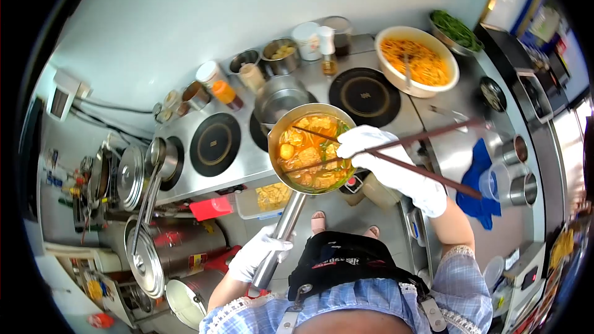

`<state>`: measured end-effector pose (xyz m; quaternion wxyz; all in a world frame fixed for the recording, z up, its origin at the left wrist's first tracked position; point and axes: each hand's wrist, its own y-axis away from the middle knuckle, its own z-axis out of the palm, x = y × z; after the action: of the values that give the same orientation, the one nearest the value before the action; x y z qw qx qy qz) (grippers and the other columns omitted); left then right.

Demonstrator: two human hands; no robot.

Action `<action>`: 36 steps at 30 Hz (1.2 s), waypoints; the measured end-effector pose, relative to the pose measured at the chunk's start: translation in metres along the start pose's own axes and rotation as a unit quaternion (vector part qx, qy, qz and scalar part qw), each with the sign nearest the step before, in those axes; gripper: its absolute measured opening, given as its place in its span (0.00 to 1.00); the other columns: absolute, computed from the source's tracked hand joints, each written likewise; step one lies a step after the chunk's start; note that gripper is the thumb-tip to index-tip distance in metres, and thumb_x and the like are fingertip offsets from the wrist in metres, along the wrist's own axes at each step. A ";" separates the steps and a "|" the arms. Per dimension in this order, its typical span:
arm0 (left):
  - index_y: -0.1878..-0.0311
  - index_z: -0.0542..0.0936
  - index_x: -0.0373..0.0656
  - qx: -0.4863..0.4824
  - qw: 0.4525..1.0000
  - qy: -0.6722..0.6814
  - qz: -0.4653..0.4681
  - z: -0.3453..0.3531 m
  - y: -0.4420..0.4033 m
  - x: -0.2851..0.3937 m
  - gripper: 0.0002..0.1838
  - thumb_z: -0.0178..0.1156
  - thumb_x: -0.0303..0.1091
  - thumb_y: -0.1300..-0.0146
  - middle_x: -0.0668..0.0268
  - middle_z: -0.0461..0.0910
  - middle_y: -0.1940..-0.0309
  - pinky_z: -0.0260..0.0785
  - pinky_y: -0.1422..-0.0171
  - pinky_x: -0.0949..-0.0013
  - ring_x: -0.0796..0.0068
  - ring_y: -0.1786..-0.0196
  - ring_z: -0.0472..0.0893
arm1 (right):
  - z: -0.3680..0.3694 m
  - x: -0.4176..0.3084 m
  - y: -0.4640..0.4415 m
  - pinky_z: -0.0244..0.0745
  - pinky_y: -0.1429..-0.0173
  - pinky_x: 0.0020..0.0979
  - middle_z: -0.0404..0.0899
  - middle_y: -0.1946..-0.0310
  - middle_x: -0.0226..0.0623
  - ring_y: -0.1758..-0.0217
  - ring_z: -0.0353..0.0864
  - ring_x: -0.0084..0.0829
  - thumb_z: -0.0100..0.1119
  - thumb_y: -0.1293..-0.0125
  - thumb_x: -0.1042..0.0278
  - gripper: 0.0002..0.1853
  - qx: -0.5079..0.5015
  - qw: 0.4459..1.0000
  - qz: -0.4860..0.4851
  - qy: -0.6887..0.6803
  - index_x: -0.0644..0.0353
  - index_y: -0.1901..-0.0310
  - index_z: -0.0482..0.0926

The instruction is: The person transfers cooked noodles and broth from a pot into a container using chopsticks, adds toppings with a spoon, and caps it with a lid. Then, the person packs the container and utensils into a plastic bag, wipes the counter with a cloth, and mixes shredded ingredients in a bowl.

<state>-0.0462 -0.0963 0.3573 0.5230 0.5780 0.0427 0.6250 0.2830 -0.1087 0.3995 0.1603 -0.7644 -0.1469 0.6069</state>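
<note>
A steel saucepan [270, 142] holds orange-red soup with yellow pieces and greens. My left hand [261, 252], in a white glove, is wrapped round its long handle below the pan. Long dark chopsticks [427, 173] are gripped in my gloved right hand [378, 156], at the pan's right rim. Their thin tips reach into the soup, and their thick ends point right, crossing each other. The pan is held above the counter's front edge. Just behind it, an empty-looking steel pot [281, 100] sits partly over a round hob.
Round black hobs [365, 97] line the steel counter. A white bowl of orange shreds [450, 80] and a bowl of greens [456, 32] stand at the back right. A blue cloth [476, 179] lies right. Lidded pots [145, 260] stand left, seasoning containers [210, 73] along the wall.
</note>
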 end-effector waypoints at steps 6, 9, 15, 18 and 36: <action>0.54 0.74 0.33 -0.082 0.995 -0.043 -0.036 0.084 -0.032 -0.012 0.17 0.63 0.25 0.48 0.68 0.71 0.76 0.61 0.74 0.78 0.79 0.79 0.71 | -0.092 -0.015 0.065 0.72 0.53 0.28 0.78 0.64 0.36 0.60 0.77 0.26 0.57 0.37 0.74 0.05 0.069 0.996 0.061 -0.013 0.65 0.63 0.77; 0.55 0.74 0.33 -0.133 0.987 -0.069 -0.054 0.123 -0.049 -0.015 0.17 0.63 0.27 0.48 0.67 0.72 0.75 0.61 0.74 0.77 0.79 0.79 0.70 | -0.139 -0.033 0.115 0.72 0.53 0.26 0.78 0.65 0.35 0.60 0.77 0.25 0.57 0.36 0.72 0.06 0.082 0.989 0.126 0.008 0.66 0.60 0.77; 0.54 0.73 0.34 -0.189 0.971 -0.121 -0.080 0.183 -0.079 -0.025 0.18 0.63 0.30 0.47 0.67 0.71 0.76 0.60 0.75 0.75 0.79 0.79 0.69 | -0.207 -0.084 0.204 0.71 0.51 0.28 0.78 0.65 0.35 0.60 0.76 0.27 0.55 0.37 0.74 0.05 0.133 0.978 0.146 0.064 0.67 0.65 0.78; 0.53 0.73 0.34 -0.215 0.963 -0.141 -0.084 0.207 -0.091 -0.025 0.19 0.64 0.31 0.47 0.67 0.71 0.77 0.60 0.75 0.75 0.79 0.79 0.68 | -0.224 -0.106 0.240 0.72 0.52 0.34 0.79 0.66 0.39 0.61 0.77 0.34 0.59 0.39 0.70 0.07 0.159 0.966 0.171 0.108 0.65 0.68 0.79; 0.52 0.68 0.32 -0.307 0.907 -0.257 -0.128 0.296 -0.183 0.005 0.21 0.63 0.30 0.46 0.65 0.72 0.78 0.64 0.76 0.75 0.78 0.81 0.71 | -0.227 -0.094 0.297 0.78 0.60 0.31 0.81 0.63 0.34 0.61 0.82 0.37 0.63 0.45 0.71 0.07 0.240 0.847 0.115 0.459 0.56 0.64 0.80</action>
<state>0.2930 -0.1737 0.3372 0.7431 0.5188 -0.2141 0.3644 0.4928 -0.4324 0.4042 0.3171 -0.9051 0.1825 0.2167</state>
